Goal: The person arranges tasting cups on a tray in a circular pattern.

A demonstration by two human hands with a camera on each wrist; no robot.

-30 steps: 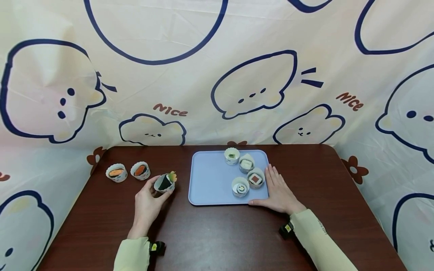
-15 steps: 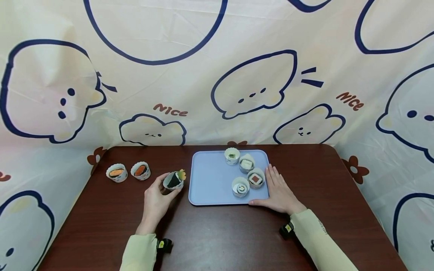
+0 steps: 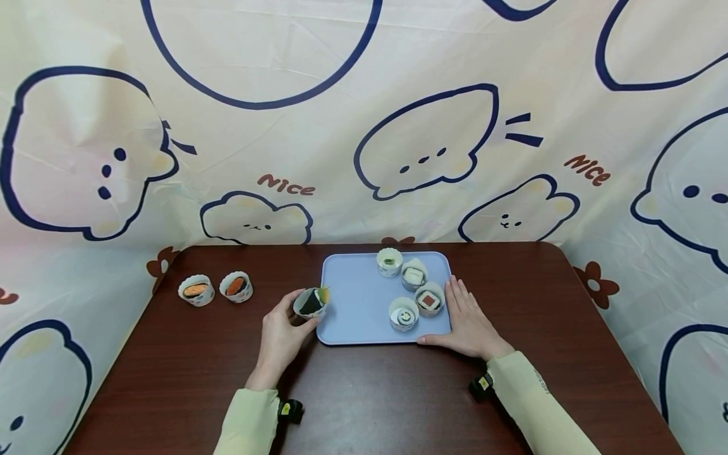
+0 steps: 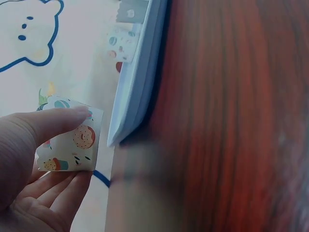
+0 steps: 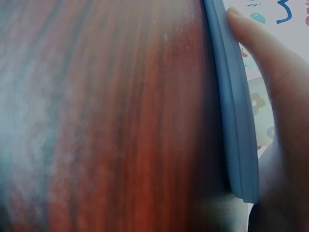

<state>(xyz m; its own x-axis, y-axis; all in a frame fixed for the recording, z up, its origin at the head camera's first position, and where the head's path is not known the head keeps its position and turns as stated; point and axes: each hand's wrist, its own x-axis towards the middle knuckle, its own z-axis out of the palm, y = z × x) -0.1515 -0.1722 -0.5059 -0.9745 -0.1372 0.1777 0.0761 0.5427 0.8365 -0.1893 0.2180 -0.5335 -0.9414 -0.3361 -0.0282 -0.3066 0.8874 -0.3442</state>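
The printed paper cup (image 4: 65,150) of dark-wrapped sushi is hanging at the left edge of the blue tray (image 3: 352,300); contact is not discernible. The left hand (image 3: 283,338) is pinching it; the right hand (image 3: 471,327), straight-fingered, is resting along the opposite edge. Four filled cups (image 3: 389,263) are already sitting aboard, seemingly done; two orange-topped cups (image 3: 236,287) are standing on the table (image 3: 364,398), seemingly remaining.

In the left wrist view, the patterned cup (image 4: 72,152) hides most of its filling (image 4: 50,90) and the top edge cuts off the tray (image 4: 137,94), while the right wrist view blurs the tabletop (image 5: 120,121) and crops the right hand (image 5: 285,92).
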